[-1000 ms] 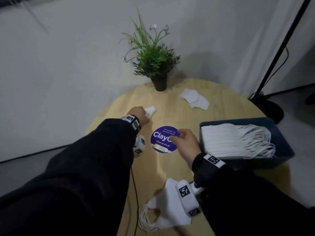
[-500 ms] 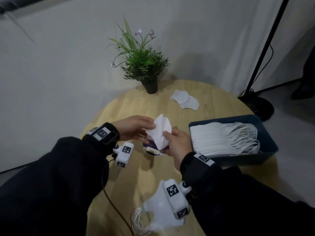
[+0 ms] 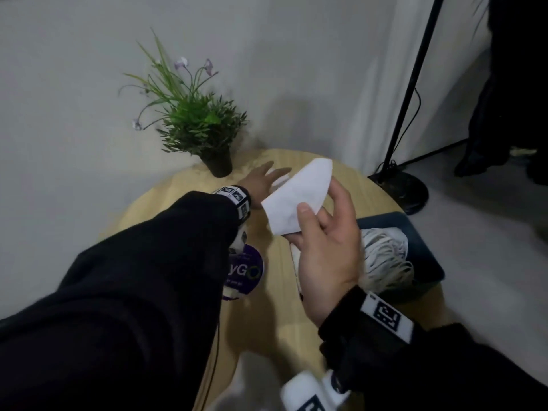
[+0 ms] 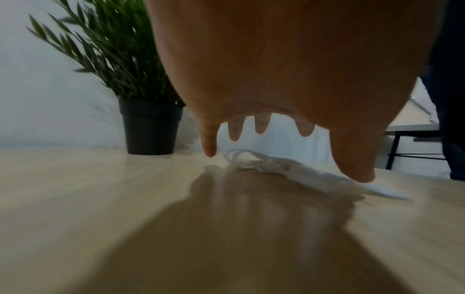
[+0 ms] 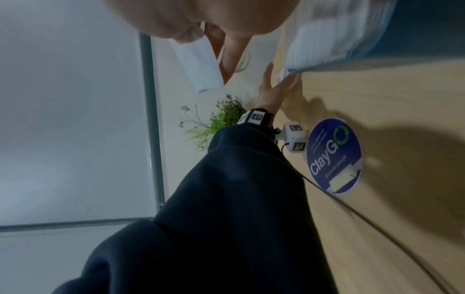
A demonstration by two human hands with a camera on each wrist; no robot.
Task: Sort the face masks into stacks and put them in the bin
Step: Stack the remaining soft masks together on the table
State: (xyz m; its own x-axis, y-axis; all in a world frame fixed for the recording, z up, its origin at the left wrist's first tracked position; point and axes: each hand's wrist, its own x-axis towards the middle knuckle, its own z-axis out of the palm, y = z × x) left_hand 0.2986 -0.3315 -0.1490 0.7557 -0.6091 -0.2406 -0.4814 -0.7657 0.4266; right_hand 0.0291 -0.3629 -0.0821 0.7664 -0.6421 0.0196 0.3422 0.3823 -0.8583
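Note:
My right hand [image 3: 323, 232] is raised above the table and pinches a folded white face mask [image 3: 299, 194] between thumb and fingers; the same mask [image 5: 198, 61] shows in the right wrist view. My left hand [image 3: 264, 180] stretches flat, fingers spread, over the far masks [image 4: 284, 171] lying on the round wooden table [image 3: 278, 307]; the thumb tip seems to touch one. To the right stands the blue bin [image 3: 421, 247] with a stack of white masks [image 3: 382, 256] inside, their ear loops hanging out. The near pile of masks is mostly out of sight at the bottom edge.
A potted green plant [image 3: 195, 126] stands at the table's far edge, just left of my left hand. A round purple sticker [image 3: 246, 271] lies on the table under my left forearm. A black lamp stand [image 3: 400, 179] rises on the floor at right.
My left hand let go of the mask and reached out to the far masks near the plant. My right hand kept the mask and lifted it.

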